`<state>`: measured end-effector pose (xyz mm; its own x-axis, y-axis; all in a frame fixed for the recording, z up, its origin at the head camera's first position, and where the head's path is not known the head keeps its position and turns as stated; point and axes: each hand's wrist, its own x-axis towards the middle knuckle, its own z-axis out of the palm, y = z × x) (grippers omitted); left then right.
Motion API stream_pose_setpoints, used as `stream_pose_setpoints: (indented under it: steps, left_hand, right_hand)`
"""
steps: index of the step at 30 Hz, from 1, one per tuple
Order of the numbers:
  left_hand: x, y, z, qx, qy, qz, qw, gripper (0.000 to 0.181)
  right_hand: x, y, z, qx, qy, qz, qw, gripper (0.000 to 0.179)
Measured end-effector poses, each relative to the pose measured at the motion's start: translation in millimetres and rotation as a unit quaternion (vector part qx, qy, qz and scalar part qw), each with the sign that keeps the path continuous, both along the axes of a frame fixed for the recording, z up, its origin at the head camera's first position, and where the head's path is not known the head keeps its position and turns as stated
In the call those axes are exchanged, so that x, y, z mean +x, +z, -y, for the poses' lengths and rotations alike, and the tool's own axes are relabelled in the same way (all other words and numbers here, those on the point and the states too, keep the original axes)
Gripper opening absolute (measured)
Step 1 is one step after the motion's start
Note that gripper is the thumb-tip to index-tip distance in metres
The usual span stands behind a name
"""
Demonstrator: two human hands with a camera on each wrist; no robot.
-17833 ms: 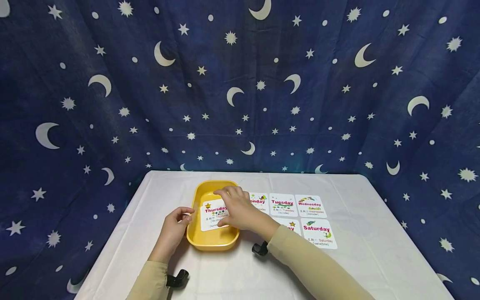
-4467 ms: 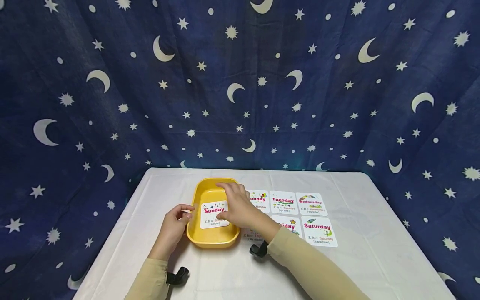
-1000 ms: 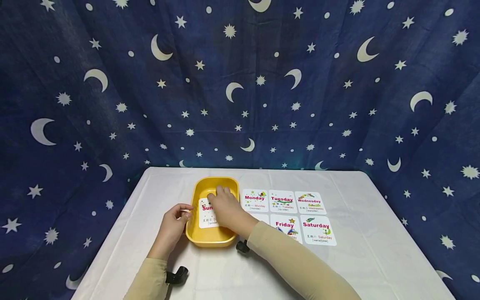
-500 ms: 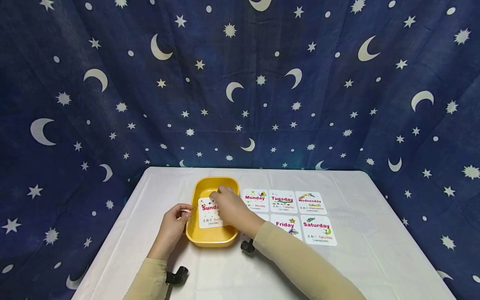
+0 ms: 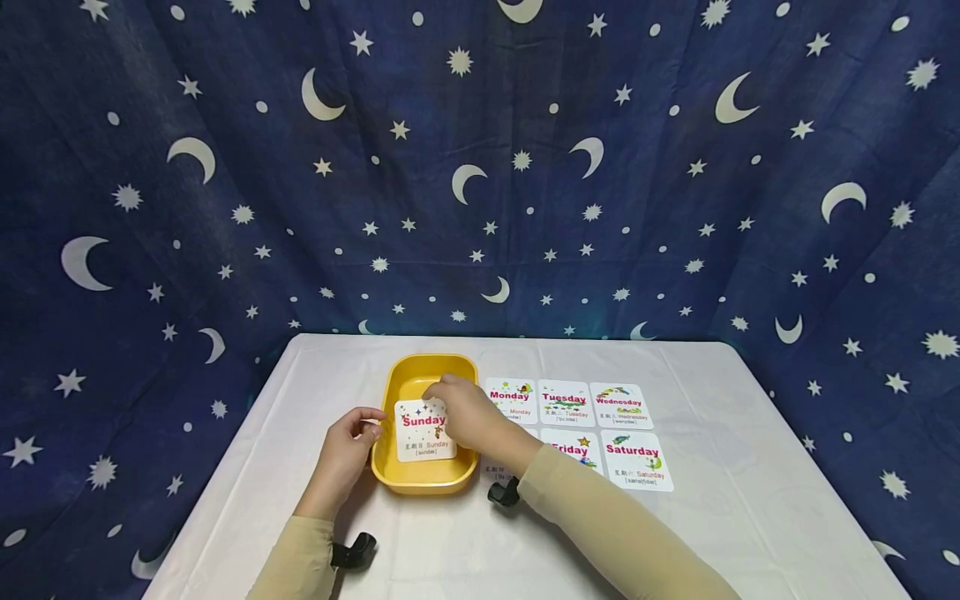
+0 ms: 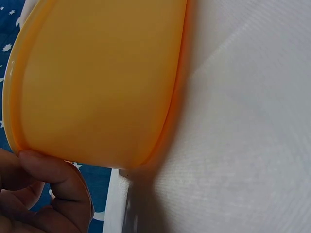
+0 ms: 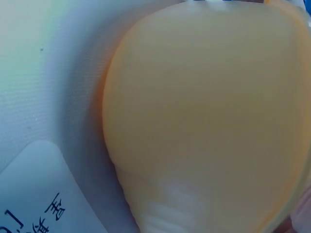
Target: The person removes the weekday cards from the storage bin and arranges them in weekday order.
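Observation:
In the head view, a white card printed "Sunday" (image 5: 423,432) is inside the yellow plastic tray (image 5: 422,478). My right hand (image 5: 476,421) reaches over the tray's right rim and pinches the card at its upper right edge. The fingertips are partly hidden behind the hand. On the other side, my left hand (image 5: 347,450) grips the tray's left rim. Seen from the left wrist, the thumb and fingers (image 6: 53,177) of that hand are at the rim, beside the outer wall. The right wrist view mostly shows the tray's outer wall (image 7: 209,107).
Right of the tray lie cards in two rows: Monday (image 5: 510,393), Tuesday (image 5: 564,403) and Wednesday (image 5: 621,405) behind, Friday (image 5: 572,450) and Saturday (image 5: 637,460) in front. A Thursday card (image 5: 495,473) is mostly hidden under my right forearm. A starry curtain (image 5: 525,208) hangs behind.
Thursday's card has gone from the tray to the front row, and Sunday shows in the tray. Over the last second my right hand drew back rightward, uncovering more of Sunday, which shifted slightly nearer.

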<state>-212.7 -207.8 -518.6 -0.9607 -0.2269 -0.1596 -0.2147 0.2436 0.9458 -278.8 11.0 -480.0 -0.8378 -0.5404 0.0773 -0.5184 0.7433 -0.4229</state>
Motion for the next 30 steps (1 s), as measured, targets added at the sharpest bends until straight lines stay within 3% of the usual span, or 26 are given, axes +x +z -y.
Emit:
stream_pose_setpoints:
  steps: [7, 16, 30]
  left_hand:
    - [0.0, -0.4, -0.1, -0.005, 0.004, 0.004, 1.0000, 0.020]
    - [0.1, -0.1, 0.0, -0.006, 0.001, 0.000, 1.0000, 0.020]
    - [0.5, 1.2, -0.1, -0.009, 0.001, -0.003, 1.0000, 0.021]
  right_hand:
    - [0.4, 1.3, -8, -0.048, 0.001, 0.034, 0.9983, 0.055]
    - [0.2, 0.7, -17, -0.129, -0.012, 0.074, 0.9888, 0.043]
    - [0.0, 19.4, -37, -0.198, -0.063, 0.115, 0.9715, 0.041]
